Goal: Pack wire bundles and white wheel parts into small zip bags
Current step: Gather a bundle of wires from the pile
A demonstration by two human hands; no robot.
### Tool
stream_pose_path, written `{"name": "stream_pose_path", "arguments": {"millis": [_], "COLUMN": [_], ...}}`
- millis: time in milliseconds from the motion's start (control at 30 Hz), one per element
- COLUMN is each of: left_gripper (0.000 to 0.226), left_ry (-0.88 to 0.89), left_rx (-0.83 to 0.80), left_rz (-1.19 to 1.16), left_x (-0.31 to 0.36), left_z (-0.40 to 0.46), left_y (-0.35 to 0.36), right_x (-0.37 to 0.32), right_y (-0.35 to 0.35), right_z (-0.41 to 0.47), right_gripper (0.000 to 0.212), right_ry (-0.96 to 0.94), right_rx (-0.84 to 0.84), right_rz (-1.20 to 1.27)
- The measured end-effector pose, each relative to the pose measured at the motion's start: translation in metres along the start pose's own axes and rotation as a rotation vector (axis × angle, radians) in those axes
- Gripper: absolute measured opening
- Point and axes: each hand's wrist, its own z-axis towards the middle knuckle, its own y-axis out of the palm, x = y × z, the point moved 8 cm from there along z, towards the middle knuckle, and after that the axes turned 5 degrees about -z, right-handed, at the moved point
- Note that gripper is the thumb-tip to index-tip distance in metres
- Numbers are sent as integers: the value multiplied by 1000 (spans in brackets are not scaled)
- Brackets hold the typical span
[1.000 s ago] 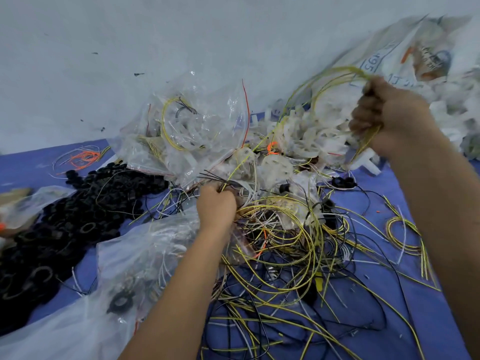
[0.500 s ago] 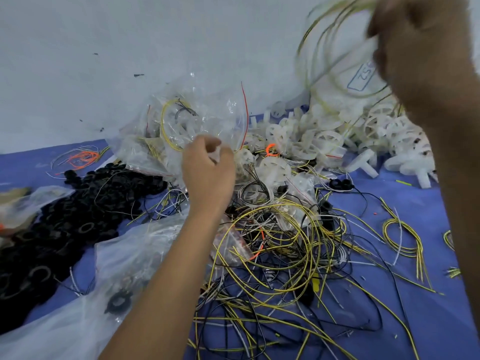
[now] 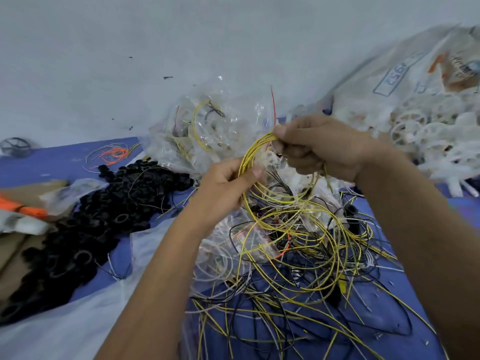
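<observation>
**Both hands meet on a yellow wire coil**

Down from its raised position half a second ago, the right hand has come to the middle of the view, and the left hand has lifted off the heap to meet it; both now pinch the same coil of yellow wire, the right hand closed on its top, the left hand's thumb and fingers closed on its left side; the coil hangs in the air between them, above the loose tangle of yellow, black and white wires spread over the blue mat.

Clear zip bags already holding yellow wire and white parts are heaped just behind the hands, against the grey wall; the pile of white wheel parts lies to the right, beside a large printed sack, somewhat blurred; a mound of black rings sits to the left, well apart from the coil; a small bunch of orange wire lies beyond it; a sheet of clear plastic covers the near left corner.
</observation>
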Motion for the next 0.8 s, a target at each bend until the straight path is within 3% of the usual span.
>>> {"name": "stream_pose_path", "arguments": {"millis": [233,400,500,600,800], "left_gripper": [24,20,27,38,49], "left_ry": [36,-90,-152,-154,62], "left_rx": [38,-45,0,102,484], "left_rz": [294,-32,-192,-373,-274], "left_x": [-12,-31,-48,-55,-46], "left_z": [-8,-10,-12,-12,-13], "left_y": [-16,-5,0,2,-11], "right_x": [44,61,77,95,84], "right_y": [21,26,34,47,75], "right_z": [2,3,-1,-8,-16], "right_gripper": [30,37,38,47,43], "right_ry": [116,154,193,233,58], "right_rx": [-60,39,120,251,366], "right_rz": [193,260,287,148,-244]}}
